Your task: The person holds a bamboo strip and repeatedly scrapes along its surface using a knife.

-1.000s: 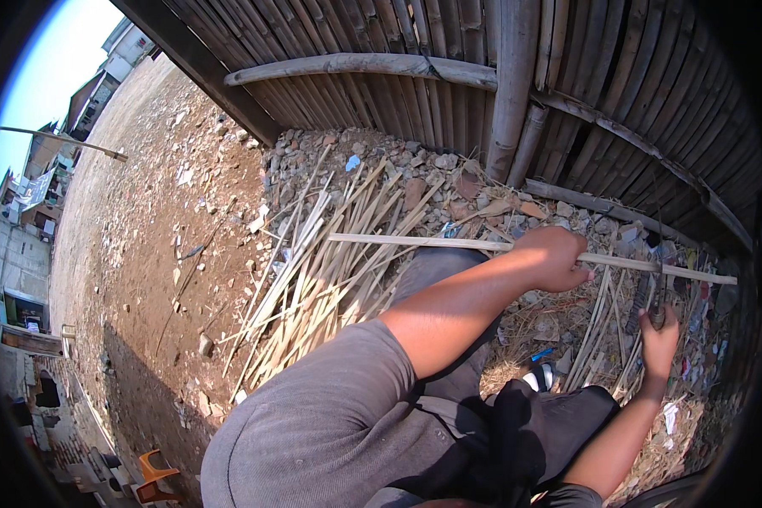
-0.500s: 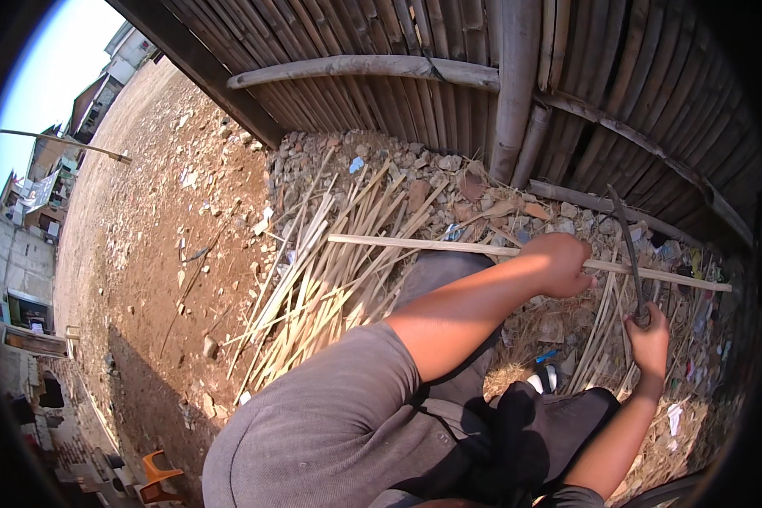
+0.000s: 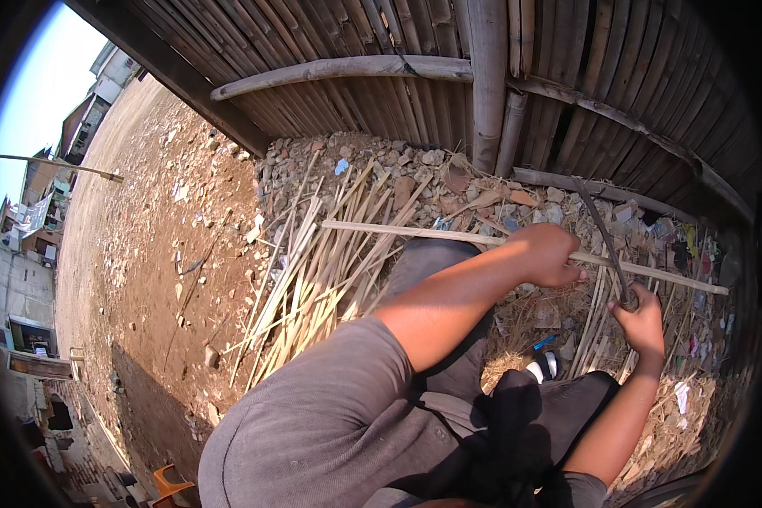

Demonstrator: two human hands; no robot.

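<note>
A long pale bamboo strip (image 3: 432, 231) lies crosswise in front of me, with my left hand (image 3: 550, 254) closed around it right of its middle. My right hand (image 3: 641, 322) grips the lower end of a long knife (image 3: 601, 222) with a dark, slightly curved blade. Just right of my left fist, the blade crosses the strip and appears to touch it. My fingers hide most of the knife's handle. Left of my knees, many split bamboo strips (image 3: 313, 296) are heaped on the ground. More strips (image 3: 597, 326) lie below the knife, partly behind my right hand.
A bamboo wall (image 3: 330, 110) with a thick post (image 3: 488, 93) rises close ahead. Stones and rubble (image 3: 415, 161) line its foot, with litter at the right. Bare dirt (image 3: 178, 288) stretches left. An orange plastic chair (image 3: 171, 484) shows at the lower left.
The knife and my right hand have shifted left along the strip, closer to my left hand. My left hand keeps its hold. The whole view has turned slightly.
</note>
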